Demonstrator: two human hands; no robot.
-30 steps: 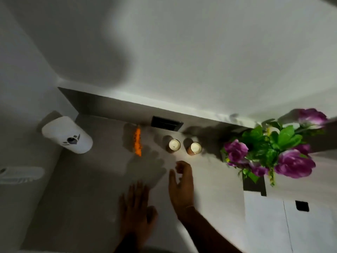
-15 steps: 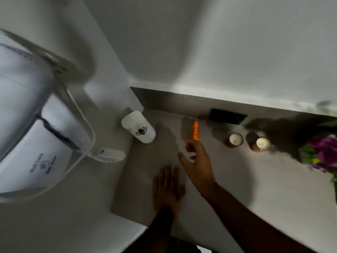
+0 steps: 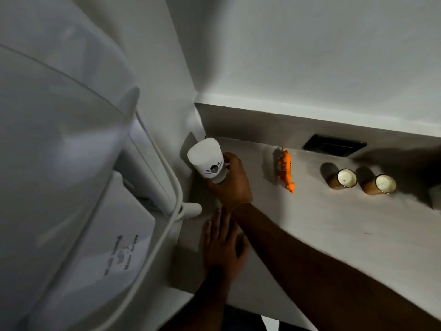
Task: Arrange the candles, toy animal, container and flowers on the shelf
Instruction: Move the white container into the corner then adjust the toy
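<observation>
A white container point(image 3: 205, 160) with small cut-out holes stands in the far left corner of the grey shelf point(image 3: 334, 235). My right hand point(image 3: 232, 181) is wrapped around its lower right side. My left hand point(image 3: 222, 247) lies flat on the shelf near the front edge, fingers apart, holding nothing. An orange toy tiger point(image 3: 285, 169) stands to the right of the container. Further right sit two candles in amber glasses, the left candle point(image 3: 343, 179) and the right candle point(image 3: 380, 185), side by side. The flowers are out of view.
A large white appliance point(image 3: 66, 163) with a cord fills the left side, close to the container. A black socket plate point(image 3: 334, 145) sits in the shelf's back wall. White walls meet in the corner behind the container. A pale object point(image 3: 435, 195) shows at the right edge.
The view has swung left, so the flowers left the frame. My right hand moved left from near the toy tiger and closed on the white container. My left hand stayed flat.
</observation>
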